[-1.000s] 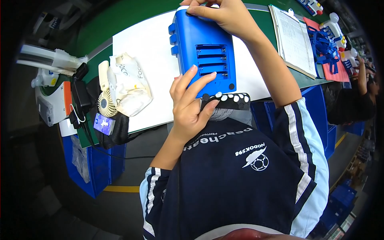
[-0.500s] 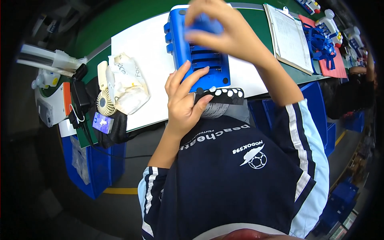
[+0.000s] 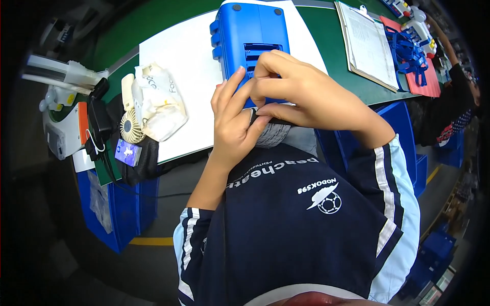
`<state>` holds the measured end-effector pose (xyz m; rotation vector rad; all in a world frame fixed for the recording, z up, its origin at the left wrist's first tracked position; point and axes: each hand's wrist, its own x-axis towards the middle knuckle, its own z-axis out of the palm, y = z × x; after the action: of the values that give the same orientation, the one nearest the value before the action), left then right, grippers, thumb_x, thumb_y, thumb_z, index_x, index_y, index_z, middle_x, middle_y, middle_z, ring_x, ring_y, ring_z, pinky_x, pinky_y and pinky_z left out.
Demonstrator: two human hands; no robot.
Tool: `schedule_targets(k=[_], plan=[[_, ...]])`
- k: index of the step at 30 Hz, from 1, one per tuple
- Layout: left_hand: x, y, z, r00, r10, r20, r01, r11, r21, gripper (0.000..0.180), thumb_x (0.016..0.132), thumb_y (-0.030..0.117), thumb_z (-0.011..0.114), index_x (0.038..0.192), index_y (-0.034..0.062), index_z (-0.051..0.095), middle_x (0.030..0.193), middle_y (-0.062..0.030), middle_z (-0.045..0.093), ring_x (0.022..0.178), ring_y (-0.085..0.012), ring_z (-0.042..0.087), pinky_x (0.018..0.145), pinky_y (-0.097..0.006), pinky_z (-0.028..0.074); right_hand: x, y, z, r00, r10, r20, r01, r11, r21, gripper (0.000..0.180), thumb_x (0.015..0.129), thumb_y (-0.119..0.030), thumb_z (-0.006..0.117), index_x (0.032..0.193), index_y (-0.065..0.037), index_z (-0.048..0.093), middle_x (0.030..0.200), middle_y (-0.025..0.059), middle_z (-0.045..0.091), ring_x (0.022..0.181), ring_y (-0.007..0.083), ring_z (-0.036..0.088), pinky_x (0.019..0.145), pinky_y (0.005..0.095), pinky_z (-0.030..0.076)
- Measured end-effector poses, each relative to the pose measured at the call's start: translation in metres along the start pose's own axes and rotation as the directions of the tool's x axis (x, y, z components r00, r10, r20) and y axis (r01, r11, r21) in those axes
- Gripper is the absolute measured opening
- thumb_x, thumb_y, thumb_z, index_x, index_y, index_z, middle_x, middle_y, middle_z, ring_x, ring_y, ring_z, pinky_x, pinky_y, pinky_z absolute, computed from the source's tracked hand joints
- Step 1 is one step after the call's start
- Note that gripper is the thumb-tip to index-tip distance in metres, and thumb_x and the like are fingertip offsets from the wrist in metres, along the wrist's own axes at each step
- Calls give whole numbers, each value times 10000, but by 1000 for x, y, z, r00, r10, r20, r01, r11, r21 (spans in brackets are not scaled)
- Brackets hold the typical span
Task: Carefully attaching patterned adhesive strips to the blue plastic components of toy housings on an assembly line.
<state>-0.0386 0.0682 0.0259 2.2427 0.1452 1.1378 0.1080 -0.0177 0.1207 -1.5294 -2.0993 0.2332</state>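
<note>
A blue plastic case (image 3: 250, 28) lies bottom up, with dark round pads at its two far corners and a slotted, open compartment (image 3: 260, 50) in its face. My left hand (image 3: 236, 120) rests over the near left part of the case, index finger stretched along it. Between its thumb and fingers it keeps a black strip of round stick-on pads (image 3: 253, 116), mostly covered now. My right hand (image 3: 301, 92) is closed, its fingertips meeting at the strip beside my left thumb. What they pinch is hidden.
White sheeting (image 3: 173, 56) covers the green table. At left are a crumpled plastic bag (image 3: 161, 102), a small fan (image 3: 131, 126), a purple box (image 3: 127, 152) and a black adapter (image 3: 100, 120). At right lie a clipboard (image 3: 370, 48) and blue straps (image 3: 408, 56). A person (image 3: 451, 109) is beyond.
My right hand has come down from above the far part of the case to the strip at my left thumb, covering most of it. The left hand has stayed nearly in place.
</note>
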Motion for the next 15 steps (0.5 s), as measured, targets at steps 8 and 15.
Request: schedule_targets(k=[8, 15], plan=[[-2, 0, 1, 1000, -24, 7, 24, 1000, -8, 342, 706, 192, 701, 538, -54, 532, 1337, -228, 407, 1305, -373, 287, 1019, -501, 207, -3, 16, 22, 948, 274, -162, -201, 909, 366, 117, 692, -93, 680, 734, -9, 611, 680, 56, 528, 598, 142, 494, 555, 270, 418], [-1, 0, 4, 1000, -19, -10, 19, 1000, -22, 351, 710, 206, 706, 550, -57, 537, 1352, -236, 383, 1306, -368, 289, 1024, -478, 209, -4, 13, 31, 930, 326, -171, -264, 914, 307, 91, 733, -100, 665, 757, -24, 620, 647, 11, 429, 609, 109, 403, 566, 232, 338]])
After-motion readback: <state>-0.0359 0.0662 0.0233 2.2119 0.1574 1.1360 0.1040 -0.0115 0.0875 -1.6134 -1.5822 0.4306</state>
